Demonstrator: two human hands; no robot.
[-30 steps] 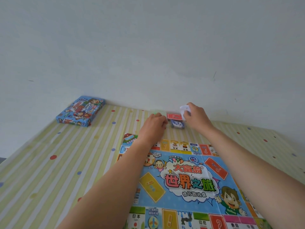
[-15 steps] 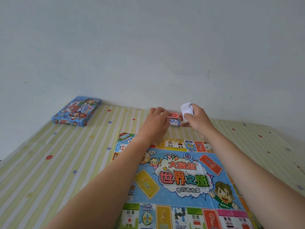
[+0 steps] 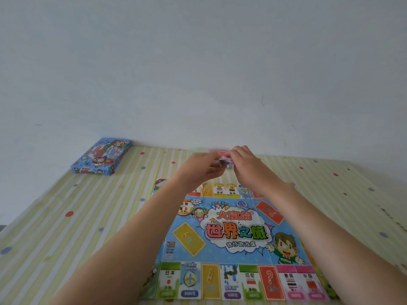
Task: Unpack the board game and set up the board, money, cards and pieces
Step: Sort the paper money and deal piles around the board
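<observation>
The colourful game board (image 3: pixel 240 234) lies unfolded on the striped mat. Beyond its far edge my left hand (image 3: pixel 203 167) and my right hand (image 3: pixel 245 162) meet, raised a little above the mat. Between their fingertips they pinch a small purplish-white bundle (image 3: pixel 226 162), blurred, probably cards or notes. A red card stack (image 3: pixel 215 152) peeks out just behind the hands, mostly hidden by them. The far row of the board is partly covered by my wrists.
The blue game box (image 3: pixel 101 157) lies shut at the far left against the wall. The yellow-green striped mat (image 3: pixel 77 216) with coloured dots stretches left and right of the board. A plain wall rises right behind the hands.
My right hand came down and left with its white bundle. My left hand lifted from the mat and met it, so both now pinch the bundle.
</observation>
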